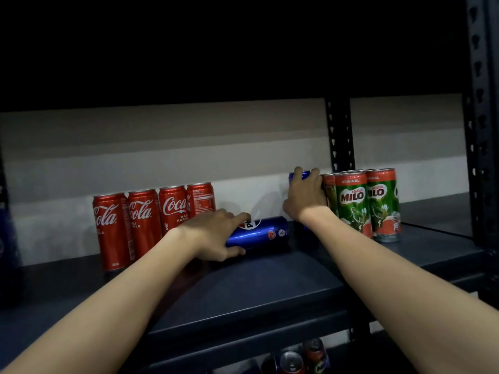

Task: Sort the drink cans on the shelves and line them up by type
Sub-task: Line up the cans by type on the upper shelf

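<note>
Head view: left hand [213, 234] grips fallen blue can [263, 233]; right hand [305, 194] wraps upright blue can [298, 175]. Stand fallen one up beside it, clear of red cans [145, 222].

- Both bare forearms reached forward and up from the bottom corners, drawing closer together toward the hands.
- The left hand [213, 233] lay palm down, wrist nearly straight, gripping one end of a blue can [259, 233] that lay on its side; the forefinger stretched over the top and the thumb [232, 252] curled underneath.
- The right hand [305, 195] was farther forward and higher, with the back of the hand toward the camera.
- Its fingers [314, 174] hooked over the top rim of an upright blue can [298, 175] (mostly hidden behind the hand), thumb on the left side.
- The two hands were apart, not touching.
</note>
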